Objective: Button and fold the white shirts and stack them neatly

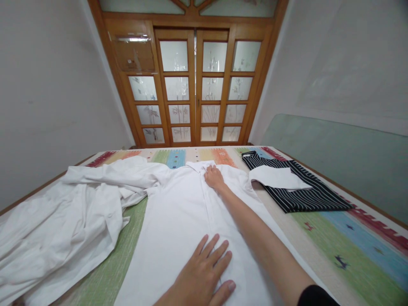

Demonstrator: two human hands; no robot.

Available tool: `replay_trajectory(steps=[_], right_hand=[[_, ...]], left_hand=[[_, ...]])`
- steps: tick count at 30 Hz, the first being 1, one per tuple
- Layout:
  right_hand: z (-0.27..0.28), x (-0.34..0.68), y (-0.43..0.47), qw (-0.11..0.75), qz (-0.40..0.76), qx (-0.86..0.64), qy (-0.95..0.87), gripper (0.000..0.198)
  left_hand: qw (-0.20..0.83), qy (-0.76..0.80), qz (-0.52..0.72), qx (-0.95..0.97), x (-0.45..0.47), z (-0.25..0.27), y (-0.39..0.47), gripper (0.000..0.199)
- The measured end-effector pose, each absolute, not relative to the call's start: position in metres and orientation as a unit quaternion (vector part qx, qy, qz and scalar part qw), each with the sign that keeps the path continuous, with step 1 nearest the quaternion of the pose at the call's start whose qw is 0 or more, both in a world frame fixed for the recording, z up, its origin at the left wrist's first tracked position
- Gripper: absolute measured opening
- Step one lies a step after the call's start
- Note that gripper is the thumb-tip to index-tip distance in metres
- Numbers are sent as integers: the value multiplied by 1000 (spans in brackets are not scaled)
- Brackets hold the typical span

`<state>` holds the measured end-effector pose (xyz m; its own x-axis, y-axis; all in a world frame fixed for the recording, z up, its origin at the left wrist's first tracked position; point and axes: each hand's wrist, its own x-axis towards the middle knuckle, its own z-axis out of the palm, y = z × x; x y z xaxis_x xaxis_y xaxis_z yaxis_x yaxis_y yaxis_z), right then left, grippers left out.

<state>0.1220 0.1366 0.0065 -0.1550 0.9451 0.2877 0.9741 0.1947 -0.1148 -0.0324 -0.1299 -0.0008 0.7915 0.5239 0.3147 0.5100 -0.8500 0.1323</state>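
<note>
A white collared shirt [175,216] lies spread front up, its collar pointing away from me and its front placket running down the middle. My left hand [207,270] rests flat on the lower part, fingers spread, beside the placket. Farther up, my right hand [214,176] is at the collar opening with its fingers bent and closed on the fabric there; the fingertips are partly hidden. The shirt's right-hand sleeve reaches over a folded black-and-white striped garment [287,202]. Its other sleeve meets a rumpled white garment [70,221] on the left.
A patterned cloth [353,250] with green, blue and red bands covers the surface underneath. Wooden doors with glass panes [194,85] stand beyond the far edge. Walls rise on both sides, and a pale green panel [334,157] runs along the right.
</note>
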Motion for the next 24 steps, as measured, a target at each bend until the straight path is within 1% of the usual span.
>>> replay_trajectory(steps=[4, 7, 9, 11, 13, 16, 19, 20, 22, 24], right_hand=[[15, 136, 130, 85, 5, -592, -802, 48], [33, 159, 124, 55, 28, -542, -838, 40], [49, 182, 121, 53, 26, -517, -854, 30], [65, 209, 116, 85, -5, -508, -857, 29], [81, 239, 112, 108, -36, -529, -841, 30], [99, 282, 105, 82, -48, -587, -804, 28], [104, 319, 98, 27, -15, -661, -750, 32], [103, 328, 97, 16, -3, -681, -732, 31], [96, 344, 94, 3, 28, -719, -695, 27], [85, 356, 93, 4, 63, -741, -668, 32]], left_hand=[[40, 278, 168, 945, -34, 5, -132, 57], [49, 281, 168, 944, -34, 9, -134, 55], [50, 284, 164, 943, -34, 12, -135, 54], [46, 285, 163, 943, -33, 14, -135, 52], [44, 283, 169, 943, -33, 15, -136, 51], [44, 285, 177, 941, -33, 16, -137, 53], [43, 287, 180, 940, -33, 16, -139, 54], [42, 286, 185, 939, -33, 16, -139, 55], [41, 284, 195, 938, -33, 15, -139, 56], [38, 283, 198, 938, -33, 15, -139, 56]])
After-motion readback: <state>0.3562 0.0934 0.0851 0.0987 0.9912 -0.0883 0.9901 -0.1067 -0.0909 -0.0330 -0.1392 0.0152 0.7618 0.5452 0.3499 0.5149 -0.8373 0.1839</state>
